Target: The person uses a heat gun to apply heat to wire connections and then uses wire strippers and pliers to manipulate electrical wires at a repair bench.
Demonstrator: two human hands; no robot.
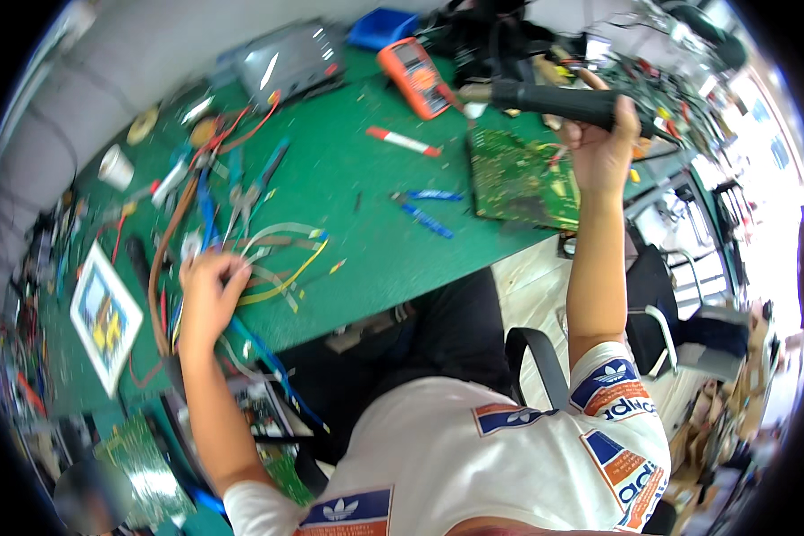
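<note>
My right hand (603, 143) is shut on the black handle of a hot-air or soldering tool (554, 100), whose metal nozzle points left above a green circuit board (520, 179) lying on the green bench mat (366, 232). My left hand (210, 290) reaches into a tangle of wires and ribbon cables (272, 255) at the left of the mat, fingers curled on them. Whether it actually grips a wire is unclear.
An orange multimeter (415, 76), a red-and-white marker (404, 140), blue tweezers (424, 214), pliers (255, 188) and a grey metal box (290, 58) lie on the mat. A white framed picture (103, 317) sits at left. A chair (679, 322) stands at right.
</note>
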